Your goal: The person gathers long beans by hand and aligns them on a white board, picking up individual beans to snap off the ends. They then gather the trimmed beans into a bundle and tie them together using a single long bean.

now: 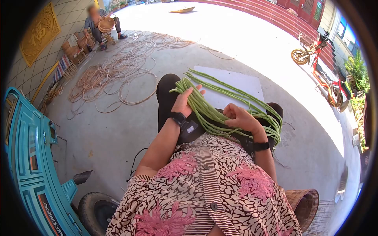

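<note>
A thick bundle of green long beans lies across my lap, the far ends looping over my right knee. My left hand is wrapped around the bundle near its cut ends, thumb on top. Just above the middle of the bundle, my right hand has its fingers curled in toward the thumb; what is pinched there, if anything, is too small to make out. More long beans stretch over a white board on the ground past my knees.
Coiled cane strips spread over the concrete at left. Beyond them sits a person with a woven basket. A teal vehicle stands close on my left, a wicker basket behind my right side, and a red motorbike farther right.
</note>
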`<state>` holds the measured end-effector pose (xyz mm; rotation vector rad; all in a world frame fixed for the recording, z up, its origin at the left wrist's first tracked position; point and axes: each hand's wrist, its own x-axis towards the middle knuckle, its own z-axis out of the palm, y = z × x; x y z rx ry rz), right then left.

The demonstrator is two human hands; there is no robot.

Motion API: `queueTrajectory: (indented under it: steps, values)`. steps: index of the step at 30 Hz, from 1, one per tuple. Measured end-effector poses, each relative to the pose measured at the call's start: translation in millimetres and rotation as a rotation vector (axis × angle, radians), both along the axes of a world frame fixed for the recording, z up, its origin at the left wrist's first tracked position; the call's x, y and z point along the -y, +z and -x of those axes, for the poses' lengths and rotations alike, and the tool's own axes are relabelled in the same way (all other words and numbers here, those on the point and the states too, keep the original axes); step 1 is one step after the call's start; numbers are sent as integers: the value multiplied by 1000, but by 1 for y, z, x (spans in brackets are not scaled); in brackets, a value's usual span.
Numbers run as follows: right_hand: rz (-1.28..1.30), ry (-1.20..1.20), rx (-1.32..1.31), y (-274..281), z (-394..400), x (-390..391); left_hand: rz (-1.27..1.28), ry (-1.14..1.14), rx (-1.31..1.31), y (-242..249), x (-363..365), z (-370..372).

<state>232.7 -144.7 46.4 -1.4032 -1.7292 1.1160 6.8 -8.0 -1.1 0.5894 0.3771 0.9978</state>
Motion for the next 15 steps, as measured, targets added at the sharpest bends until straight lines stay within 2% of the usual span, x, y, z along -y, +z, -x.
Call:
queueTrajectory:
  steps: [3,9,12,14,15]
  values:
    - [-9,5,95,-1,-2,0,32,22,-24,-2,-1,0]
    - [-15,-121,24,3,-1,-3,49,-12,-5,-18,-15,2]
    - [-454,-408,321,-14,-10,-37,113,17,9,-10,-7,0]
    - [-437,-490,449,-13,-11,-50,187,88,-30,16,9,-4]
    - [-450,-512,518,-18,-11,-59,156,65,-23,10,5,-3]
